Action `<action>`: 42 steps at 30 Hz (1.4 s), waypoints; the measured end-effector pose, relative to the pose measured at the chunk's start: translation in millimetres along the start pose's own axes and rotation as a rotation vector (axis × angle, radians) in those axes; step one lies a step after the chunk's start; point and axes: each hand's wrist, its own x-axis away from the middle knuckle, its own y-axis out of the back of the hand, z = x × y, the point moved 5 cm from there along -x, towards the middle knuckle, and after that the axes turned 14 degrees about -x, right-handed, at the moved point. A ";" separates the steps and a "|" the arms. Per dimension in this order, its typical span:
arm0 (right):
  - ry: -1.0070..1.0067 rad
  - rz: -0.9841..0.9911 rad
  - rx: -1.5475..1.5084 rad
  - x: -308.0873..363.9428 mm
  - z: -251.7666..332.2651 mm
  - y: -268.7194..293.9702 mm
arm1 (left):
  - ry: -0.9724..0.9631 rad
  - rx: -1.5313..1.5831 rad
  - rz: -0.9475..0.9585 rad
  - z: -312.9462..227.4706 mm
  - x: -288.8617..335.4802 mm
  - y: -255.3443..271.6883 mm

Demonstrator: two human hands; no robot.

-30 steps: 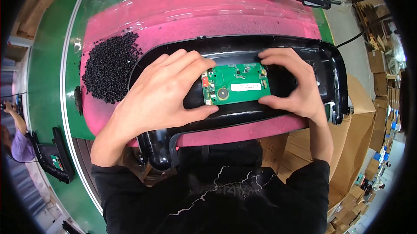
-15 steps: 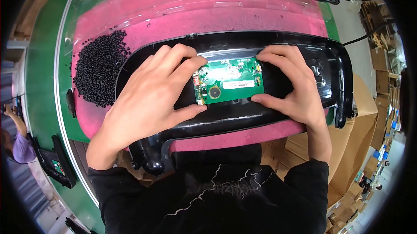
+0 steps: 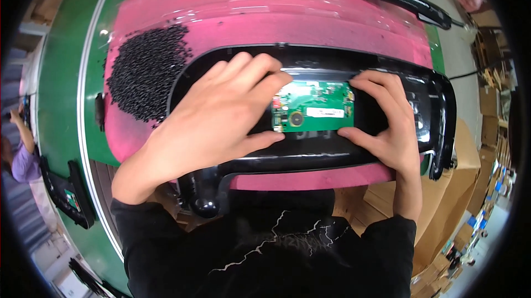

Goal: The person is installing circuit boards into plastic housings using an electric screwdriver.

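Observation:
A green circuit board [image 3: 326, 122], with a round dark part and a white label, lies in the recess of a large black plastic housing [image 3: 310, 157]. My left hand [image 3: 215, 115] grips the board's left edge, thumb at the near corner and fingers at the far one. Across from it, my right hand [image 3: 395, 123] has its thumb and fingers at the two right-hand corners. Both hands are bent around the board, which sits level between them. What lies beneath the board is hidden.
Small black screws [image 3: 146, 74] form a heap on the pink mat [image 3: 265, 29], left of the housing. A black electric screwdriver [image 3: 401, 0] lies at the far right, its cord trailing right. An open cardboard box [image 3: 453, 198] stands near right. Beyond the table's left side, a person in a purple sleeve [image 3: 26, 162] is beside another black housing [image 3: 52, 190].
The whole scene has shifted slightly to the right in view. Both hands keep the same hold at the board's ends, and the board stays in the housing.

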 end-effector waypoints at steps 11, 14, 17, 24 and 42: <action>-0.078 -0.046 -0.192 7.7 -5.6 16.1 | 0.053 0.004 -0.443 16.0 5.5 27.2; -0.126 -0.286 -0.410 4.6 -15.1 50.7 | 0.318 -0.277 -0.541 71.4 14.3 43.4; -0.125 -0.329 -0.239 -34.5 -34.5 74.7 | 0.611 -0.454 -0.260 103.4 30.8 43.7; -0.602 -0.196 0.117 -118.0 -111.5 95.2 | 0.648 -0.367 -0.193 124.4 25.7 34.1; 0.048 -0.434 -1.471 -61.1 66.3 32.1 | 0.128 0.418 -0.343 51.0 -11.3 39.4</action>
